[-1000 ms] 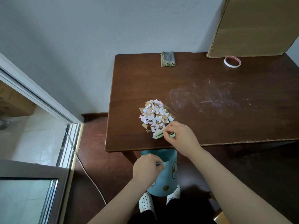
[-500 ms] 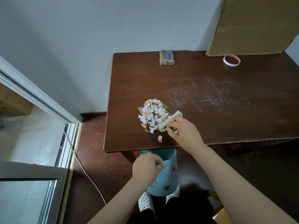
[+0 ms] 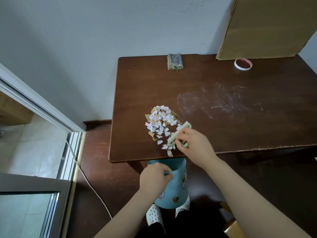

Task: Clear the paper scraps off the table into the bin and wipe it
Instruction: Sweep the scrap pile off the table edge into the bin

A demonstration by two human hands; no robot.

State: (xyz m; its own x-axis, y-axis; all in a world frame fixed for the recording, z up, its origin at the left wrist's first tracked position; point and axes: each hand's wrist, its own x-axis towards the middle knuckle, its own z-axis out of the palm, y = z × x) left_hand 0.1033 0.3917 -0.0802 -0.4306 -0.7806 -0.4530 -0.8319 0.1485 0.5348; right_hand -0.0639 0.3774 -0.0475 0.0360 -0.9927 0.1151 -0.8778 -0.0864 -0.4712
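Nearest, two white perforated shoes (image 3: 153, 215) stand on the dark floor, with the blue bin (image 3: 177, 192) just beyond them and partly in front of them. The left hand (image 3: 154, 178) grips the bin's near rim, fingers curled over the edge. The bin's mouth sits just under the near edge of the table (image 3: 137, 100), its far rim hidden beneath the wood. Above it and slightly to the right, the right hand (image 3: 196, 146) rests on the tabletop close to that near edge and grasps a pale green brush (image 3: 179, 133), fingers wrapped round its handle. The brush slants from near-left to far-right, and its bristles touch the right side of the paper scraps (image 3: 160, 121). The scraps, white, pink and tan, form a loose heap towards the near-left part of the table, to the left of the right hand and beyond the left hand. A few trail down to the near edge, almost over the bin. The strip of wood between the heap and the left edge is bare. To the right of the heap a whitish smear (image 3: 219, 102) spreads over the middle of the table. At the far edge lies a folded grey cloth (image 3: 175, 61). A roll of tape (image 3: 243, 64) sits well to its right, near a cardboard sheet (image 3: 267, 26) that leans on the wall. A white cable (image 3: 89, 182) runs across the floor left of the bin.
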